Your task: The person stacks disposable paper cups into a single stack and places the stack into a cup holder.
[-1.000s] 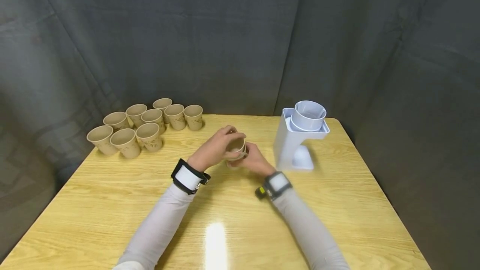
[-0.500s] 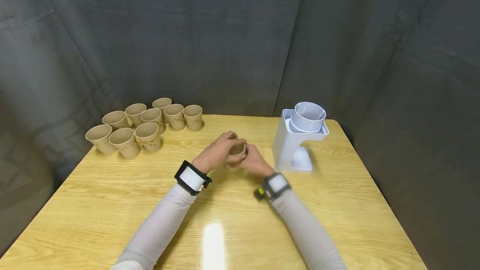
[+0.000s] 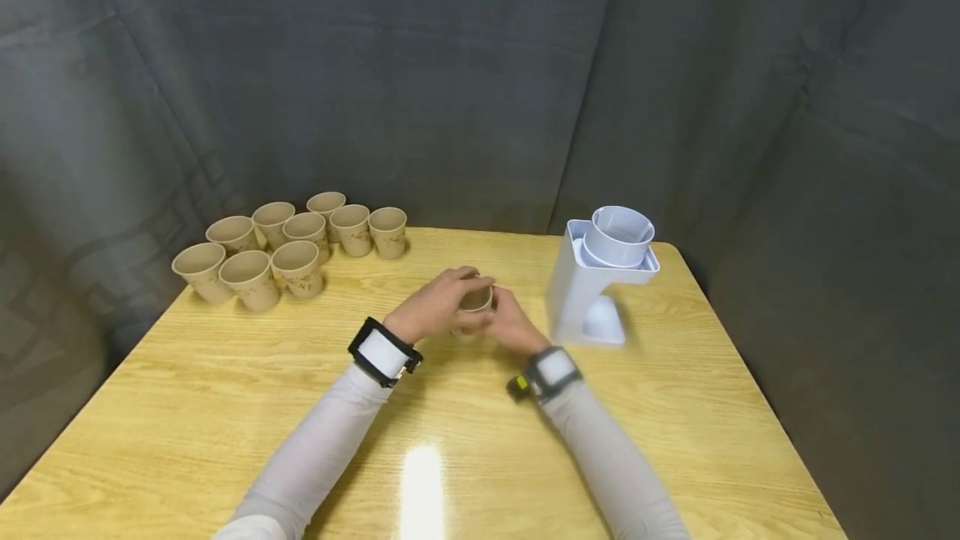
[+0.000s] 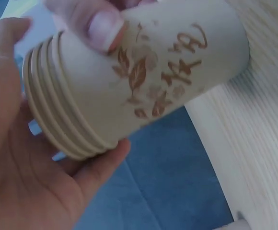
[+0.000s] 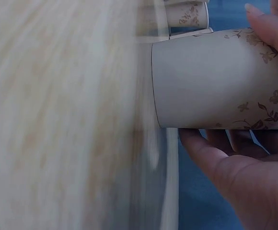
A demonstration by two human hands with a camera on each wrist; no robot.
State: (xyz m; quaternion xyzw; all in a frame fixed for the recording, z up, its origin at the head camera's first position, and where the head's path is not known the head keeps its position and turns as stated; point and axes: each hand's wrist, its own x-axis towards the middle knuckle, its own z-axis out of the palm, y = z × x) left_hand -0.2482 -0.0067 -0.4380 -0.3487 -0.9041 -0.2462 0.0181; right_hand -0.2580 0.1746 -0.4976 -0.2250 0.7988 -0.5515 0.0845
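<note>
A stack of nested beige paper cups point(image 4: 172, 67) with brown leaf print stands upright over the middle of the table, held between both hands. My left hand point(image 3: 437, 305) grips it near the top; in the left wrist view its fingers curl about the several layered rims. From the other side my right hand point(image 3: 516, 326) holds the body of the stack, and a thumb lies across the print in the left wrist view. The right wrist view shows the cup's plain lower part point(image 5: 196, 81) with its base close to the tabletop. In the head view, the fingers hide most of the stack.
Several matching paper cups point(image 3: 297, 269) stand upright in a group at the back left of the wooden table point(image 3: 225, 407). A white plastic stand point(image 3: 573, 294) with a round white cup-like holder point(image 3: 618, 238) on top is right of the hands. Grey curtains hang behind.
Since a second ago my left hand has shifted slightly right and down on the stack. The right hand stays nearly in place, and the other cups and stand have not moved.
</note>
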